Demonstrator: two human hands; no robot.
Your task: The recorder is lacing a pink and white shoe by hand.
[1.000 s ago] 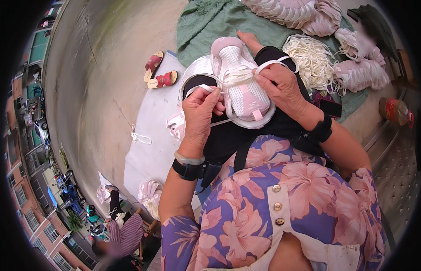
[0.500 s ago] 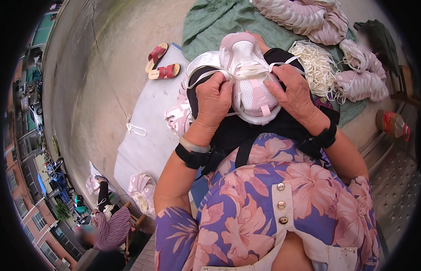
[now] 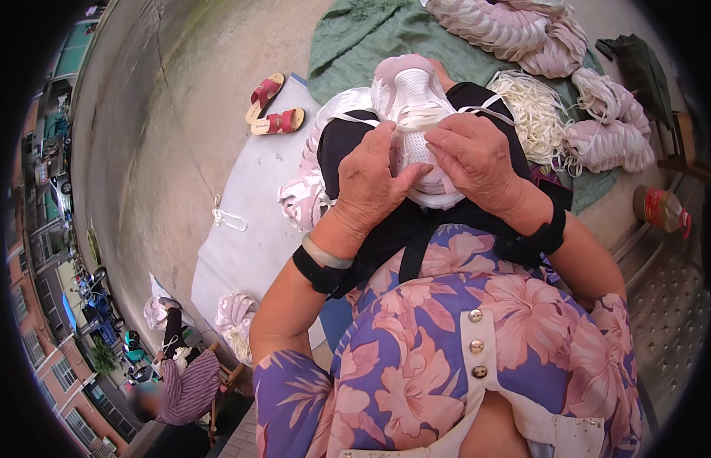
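A pink-and-white sneaker [image 3: 413, 85] rests across my lap, its toe pointing away from me. White shoelace [image 3: 489, 107] runs over its middle, with loose ends trailing out to both sides. My left hand [image 3: 374, 172] lies against the shoe's left side, thumb spread away from the fingers; its fingertips are partly hidden at the laced edge. From the right, my right hand [image 3: 481, 168] bends over the lacing with thumb and fingertips pinched together. The lace passes under these fingers, and what is exactly between them is mostly covered.
A heap of white laces [image 3: 533, 114] lies right of my knee on green cloth [image 3: 355, 38]. Bundled pink-and-white shoe parts [image 3: 516, 34] lie beyond. Red sandals [image 3: 279, 120] stand on the left; a bottle [image 3: 662, 210] is at right. Another person [image 3: 189, 385] sits lower left.
My left hand has parted its thumb from its fingers and let the lace go. My right hand has shifted left over the shoe, its fingers closing at the lacing.
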